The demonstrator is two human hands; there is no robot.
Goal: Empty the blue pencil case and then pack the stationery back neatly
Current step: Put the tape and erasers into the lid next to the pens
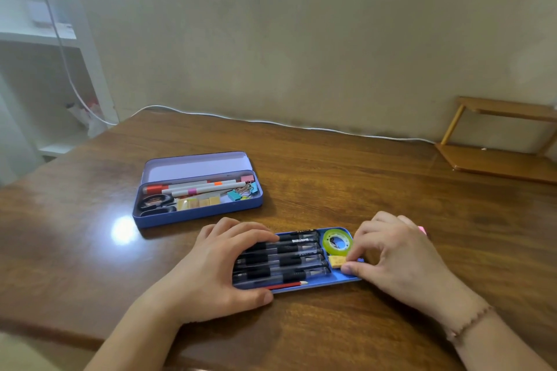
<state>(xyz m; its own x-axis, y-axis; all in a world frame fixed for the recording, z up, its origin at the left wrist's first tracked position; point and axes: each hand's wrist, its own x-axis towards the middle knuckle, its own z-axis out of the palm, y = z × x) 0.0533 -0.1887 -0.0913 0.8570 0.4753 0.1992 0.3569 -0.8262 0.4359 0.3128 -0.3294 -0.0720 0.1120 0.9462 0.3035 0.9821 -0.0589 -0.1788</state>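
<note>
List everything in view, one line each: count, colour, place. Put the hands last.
tray: one, blue, near table edge, between the hands
pens: about five, black and clear, side by side in tray
pencil: one, red, along tray's near edge
tape roll: one, green, tray's right end
eraser: one, yellowish, tray, below tape roll
pencil case: one, blue, lid open, farther back on the left
markers: two, white, in case
scissors: one, black, case's left end
binder clips: several, mixed colours, case's right end
table: one, brown wood
cable: one, white, along wall
left hand: grips tray's left end, fingers over pens
right hand: fingers at tray's right end
</note>
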